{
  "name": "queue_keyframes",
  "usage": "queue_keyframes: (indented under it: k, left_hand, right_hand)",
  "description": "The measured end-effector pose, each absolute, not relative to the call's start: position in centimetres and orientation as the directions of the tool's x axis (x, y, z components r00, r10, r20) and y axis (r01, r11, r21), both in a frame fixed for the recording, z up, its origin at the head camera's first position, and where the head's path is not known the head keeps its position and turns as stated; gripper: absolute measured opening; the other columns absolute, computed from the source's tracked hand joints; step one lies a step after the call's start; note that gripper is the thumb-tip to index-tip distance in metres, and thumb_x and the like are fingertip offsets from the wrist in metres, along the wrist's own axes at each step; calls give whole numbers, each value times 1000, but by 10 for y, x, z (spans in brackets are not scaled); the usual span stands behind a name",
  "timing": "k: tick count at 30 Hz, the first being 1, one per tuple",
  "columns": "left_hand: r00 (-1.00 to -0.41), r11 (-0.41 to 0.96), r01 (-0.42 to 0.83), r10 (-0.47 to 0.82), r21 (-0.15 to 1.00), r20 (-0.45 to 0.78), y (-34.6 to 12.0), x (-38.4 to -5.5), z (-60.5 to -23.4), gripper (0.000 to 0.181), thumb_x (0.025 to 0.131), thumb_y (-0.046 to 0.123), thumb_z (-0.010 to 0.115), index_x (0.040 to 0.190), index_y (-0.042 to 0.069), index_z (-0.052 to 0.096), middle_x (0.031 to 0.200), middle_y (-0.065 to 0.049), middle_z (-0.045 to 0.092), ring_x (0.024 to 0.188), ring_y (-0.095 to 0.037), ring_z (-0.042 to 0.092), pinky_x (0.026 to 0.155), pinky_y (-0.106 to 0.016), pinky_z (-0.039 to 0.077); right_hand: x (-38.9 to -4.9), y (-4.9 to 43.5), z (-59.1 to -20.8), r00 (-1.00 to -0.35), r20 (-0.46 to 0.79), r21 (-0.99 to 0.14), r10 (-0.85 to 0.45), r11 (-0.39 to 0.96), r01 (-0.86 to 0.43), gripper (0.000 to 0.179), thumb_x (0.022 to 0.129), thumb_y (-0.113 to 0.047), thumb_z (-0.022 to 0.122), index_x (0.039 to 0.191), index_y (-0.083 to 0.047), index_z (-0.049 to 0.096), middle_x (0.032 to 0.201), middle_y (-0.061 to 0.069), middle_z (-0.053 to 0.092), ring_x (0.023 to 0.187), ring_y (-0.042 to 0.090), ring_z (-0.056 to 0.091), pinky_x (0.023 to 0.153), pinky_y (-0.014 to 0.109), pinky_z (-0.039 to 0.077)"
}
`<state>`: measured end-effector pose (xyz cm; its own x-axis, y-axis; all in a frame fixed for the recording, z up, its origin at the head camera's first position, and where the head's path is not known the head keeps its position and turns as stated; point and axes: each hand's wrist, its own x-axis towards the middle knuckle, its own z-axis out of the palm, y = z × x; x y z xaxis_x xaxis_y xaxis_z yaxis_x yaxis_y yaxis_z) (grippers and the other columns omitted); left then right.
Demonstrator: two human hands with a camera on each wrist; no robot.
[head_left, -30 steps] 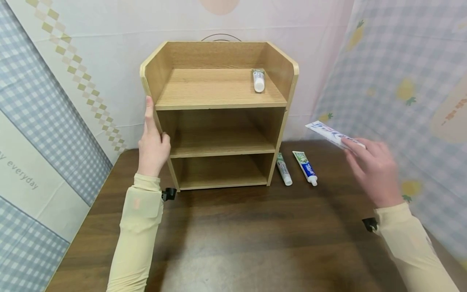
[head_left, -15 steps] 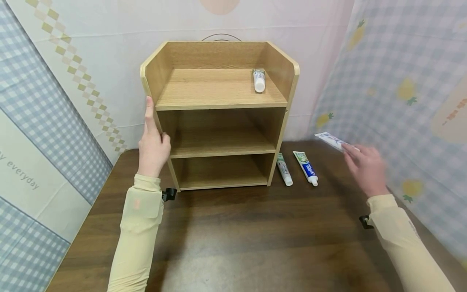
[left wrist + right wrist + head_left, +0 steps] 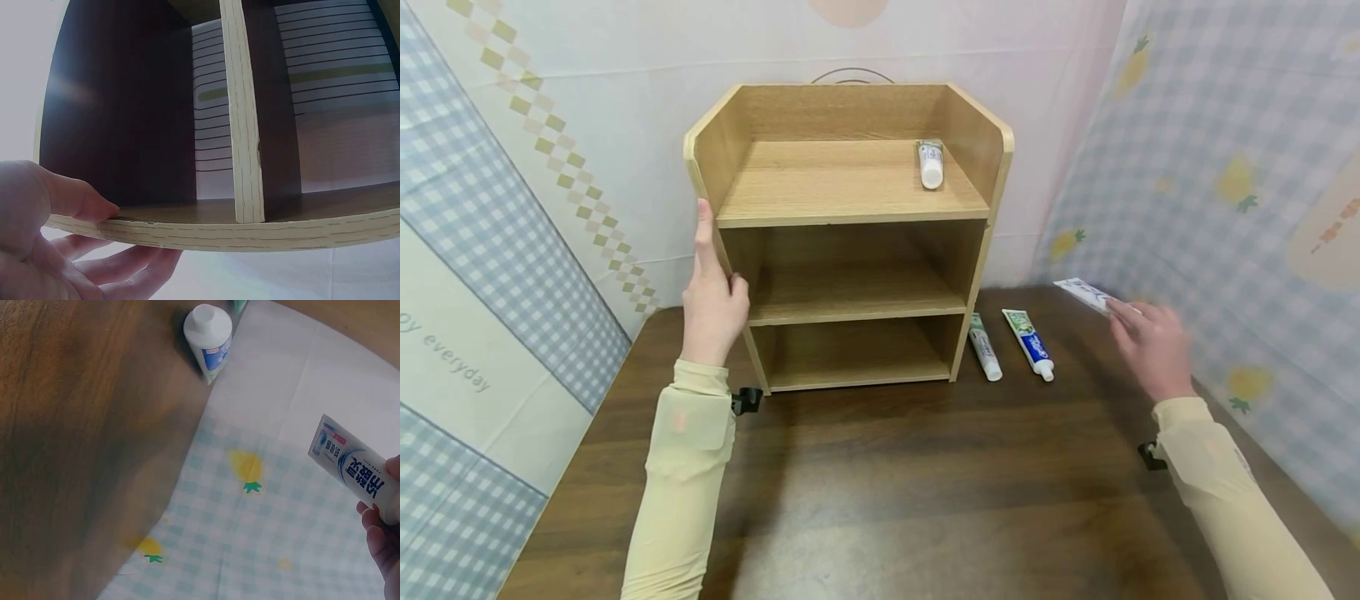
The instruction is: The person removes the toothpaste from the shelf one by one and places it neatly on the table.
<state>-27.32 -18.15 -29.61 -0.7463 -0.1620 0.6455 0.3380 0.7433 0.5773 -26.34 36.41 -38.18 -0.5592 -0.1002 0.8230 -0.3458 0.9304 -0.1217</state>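
Right wrist view puts the white toothpaste tube point(image 3: 353, 464) with blue lettering in your right hand point(image 3: 1153, 346), pinched between thumb and fingers toward one end; its flat crimped tail points away from your palm, and your fingers hide the other end. In the head view, it appears held above the tabletop point(image 3: 880, 475), near the back right corner. Expect something light and soft-walled, smooth enough to slip a little, and hardly fragile. Your best hold is probably the fuller body near the hidden end, squeezed gently so it does not bend.

Against a second ago, the tube is lower, its tail has drawn back from the wooden shelf point(image 3: 850, 183), and it looks more foreshortened; your right hand has shifted slightly left. Your left hand point(image 3: 713, 308) is unchanged, gripping the shelf's left side panel, thumb inside and fingers outside.

Further out, the other tubes lie as they did: a white-capped tube point(image 3: 931, 167) near the top tier's right side, and, on the tabletop, a green-and-white tube point(image 3: 985, 348) just beside the shelf's right panel, with a green-and-blue tube point(image 3: 1030, 346) to its right.
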Motion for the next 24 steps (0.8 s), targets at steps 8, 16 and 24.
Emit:
queue_keyframes:
  k: [8,16,24]
  left_hand:
    - [-740,747,342,-159,570,653,-181,-272,-296,89,86,-2,42,155,35,2,162,-2,22,50,-28,32,48,-38,30]
    - [-747,748,337,-157,571,646,-182,-272,-296,89,87,-2,43,155,35,0,162,-4,21,49,-27,34,47,-37,32]
    - [-746,748,343,-151,569,648,-183,-273,-296,89,87,-3,42,155,35,0,163,0,18,49,-26,33,47,-37,32]
  right_hand:
    - [-271,368,-390,-610,787,-125,-95,943,-307,24,81,2,67,105,3,72,88,26,71,76,41,60,72,52,42]
    - [-281,373,-403,-639,763,-119,-100,949,-291,23,81,0,68,104,3,73,85,24,71,75,40,61,73,52,44]
    - [-292,376,-412,-692,710,-102,-126,955,-278,22,82,-1,66,102,3,73,89,27,71,75,42,65,75,54,44]
